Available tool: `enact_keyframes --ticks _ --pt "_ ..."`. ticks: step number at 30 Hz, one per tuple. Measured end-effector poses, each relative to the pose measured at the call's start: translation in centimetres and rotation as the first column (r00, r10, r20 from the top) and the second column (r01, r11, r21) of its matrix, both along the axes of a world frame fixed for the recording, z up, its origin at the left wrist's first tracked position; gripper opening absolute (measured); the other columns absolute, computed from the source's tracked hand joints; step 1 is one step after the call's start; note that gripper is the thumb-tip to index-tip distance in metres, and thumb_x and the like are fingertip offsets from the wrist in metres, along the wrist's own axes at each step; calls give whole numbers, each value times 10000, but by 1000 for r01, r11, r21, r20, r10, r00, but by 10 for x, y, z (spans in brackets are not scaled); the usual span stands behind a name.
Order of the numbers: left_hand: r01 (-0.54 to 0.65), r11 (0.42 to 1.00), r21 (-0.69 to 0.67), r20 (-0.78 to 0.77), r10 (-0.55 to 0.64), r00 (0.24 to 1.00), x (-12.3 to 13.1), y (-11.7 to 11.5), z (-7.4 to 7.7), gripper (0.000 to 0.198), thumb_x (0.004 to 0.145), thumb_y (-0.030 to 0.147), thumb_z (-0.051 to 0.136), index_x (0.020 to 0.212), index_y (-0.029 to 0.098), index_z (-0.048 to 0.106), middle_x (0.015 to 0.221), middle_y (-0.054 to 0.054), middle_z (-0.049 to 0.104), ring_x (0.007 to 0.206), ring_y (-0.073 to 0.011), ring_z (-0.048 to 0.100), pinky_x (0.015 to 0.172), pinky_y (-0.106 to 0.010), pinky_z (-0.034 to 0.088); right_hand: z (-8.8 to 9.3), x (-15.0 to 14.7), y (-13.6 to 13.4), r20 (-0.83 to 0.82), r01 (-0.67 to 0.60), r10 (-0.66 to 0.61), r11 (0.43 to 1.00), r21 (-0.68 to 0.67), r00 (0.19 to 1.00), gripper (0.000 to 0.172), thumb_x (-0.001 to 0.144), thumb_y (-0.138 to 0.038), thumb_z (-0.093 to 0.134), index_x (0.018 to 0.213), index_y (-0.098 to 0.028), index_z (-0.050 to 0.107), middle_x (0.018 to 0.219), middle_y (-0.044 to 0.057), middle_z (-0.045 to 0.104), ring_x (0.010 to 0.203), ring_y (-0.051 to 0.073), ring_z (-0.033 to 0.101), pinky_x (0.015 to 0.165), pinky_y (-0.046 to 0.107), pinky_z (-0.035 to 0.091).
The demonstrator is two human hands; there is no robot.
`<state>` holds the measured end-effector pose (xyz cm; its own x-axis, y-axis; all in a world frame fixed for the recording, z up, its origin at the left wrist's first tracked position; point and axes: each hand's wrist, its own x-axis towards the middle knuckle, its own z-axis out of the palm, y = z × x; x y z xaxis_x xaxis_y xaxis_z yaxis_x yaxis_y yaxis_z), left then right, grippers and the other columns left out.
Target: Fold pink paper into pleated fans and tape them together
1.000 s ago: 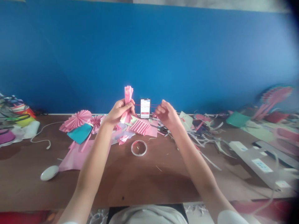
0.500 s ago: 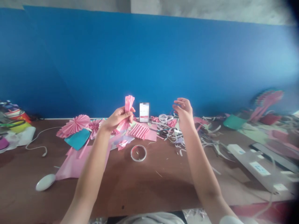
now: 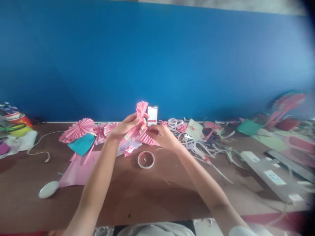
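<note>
My left hand (image 3: 129, 124) is closed around a folded pink pleated paper (image 3: 142, 109), whose fanned top sticks up above the fingers. Close to its lower right side is my right hand (image 3: 163, 137), with the fingertips pinched together near the paper; whatever lies between them is too small to make out. Behind the hands stands a lit phone (image 3: 152, 114). Below them a roll of tape (image 3: 146, 160) lies flat on the brown table (image 3: 147, 193). A pleated pink sheet (image 3: 147, 139) is partly hidden behind my right hand.
Pink paper fans (image 3: 80, 129), a teal piece (image 3: 82, 144) and a pink sheet (image 3: 80, 168) lie left, near a white mouse (image 3: 49, 189). White paper strips (image 3: 204, 147) are heaped right of centre. A power strip (image 3: 268, 175) sits at the right.
My right hand has moved left and down to the pink paper, its fingers now closed together. My left hand has shifted slightly right with the paper, whose top is more fanned out.
</note>
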<state>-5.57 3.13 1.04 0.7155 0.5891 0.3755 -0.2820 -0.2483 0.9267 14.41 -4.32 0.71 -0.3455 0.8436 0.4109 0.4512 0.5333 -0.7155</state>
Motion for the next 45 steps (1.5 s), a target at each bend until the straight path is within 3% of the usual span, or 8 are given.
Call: enact_keyframes --ticks 6,15,24,30,35,37,41,45 --pt "-106 993 47 -61 108 992 -4 1 6 290 954 369 551 1138 152 609 890 -64 638 639 -111 595 564 -233 496 4 14 1 36 31 -32 999 19 999 274 949 -288 505 876 -155 733 803 30 703 693 146 577 645 254 379" --pt "-101 992 79 -172 113 979 -5 -1 11 351 967 403 520 1194 142 582 1049 -140 712 647 -116 621 582 -236 505 7 19 3 175 153 -165 985 84 971 249 926 -221 506 888 -176 748 836 59 730 738 166 623 662 256 367" --pt "-160 985 59 -120 166 979 -3 0 10 319 940 408 570 1128 153 604 1062 -139 720 605 -109 619 554 -230 495 9 24 1 216 176 -193 980 97 957 261 943 -250 455 768 -183 636 688 23 642 591 123 502 572 262 265" --pt "-138 990 -1 15 138 990 -6 5 9 301 928 377 595 1114 144 636 1075 -148 706 575 -94 588 542 -245 501 7 26 5 223 133 -149 987 88 963 272 957 -265 434 796 -183 636 734 27 647 617 121 495 584 267 260" --pt "-156 988 2 6 156 988 -9 5 12 291 929 386 590 1066 146 680 1101 -140 696 578 -89 576 546 -250 501 8 26 3 241 144 -172 981 131 955 238 928 -226 437 735 -184 571 659 4 588 565 109 425 571 282 230" --pt "-170 985 0 -54 170 984 -11 3 14 309 923 398 595 1049 135 699 1027 -131 705 577 -93 571 533 -241 483 9 27 2 229 159 -189 977 144 955 247 926 -233 435 704 -186 534 618 -9 545 547 105 397 564 286 220" --pt "-216 975 44 -166 220 961 -14 0 17 358 923 437 585 1010 118 723 665 -55 634 562 -116 564 526 -229 445 9 29 3 171 167 -195 973 161 966 214 918 -247 445 725 -189 517 646 -20 527 572 103 403 566 274 234" --pt "-242 969 45 -213 245 946 -17 -2 19 370 911 455 596 997 120 725 581 -22 564 522 -114 547 503 -221 423 11 32 4 67 155 -164 980 122 984 196 911 -267 450 755 -184 534 713 -7 541 636 112 435 599 263 281"
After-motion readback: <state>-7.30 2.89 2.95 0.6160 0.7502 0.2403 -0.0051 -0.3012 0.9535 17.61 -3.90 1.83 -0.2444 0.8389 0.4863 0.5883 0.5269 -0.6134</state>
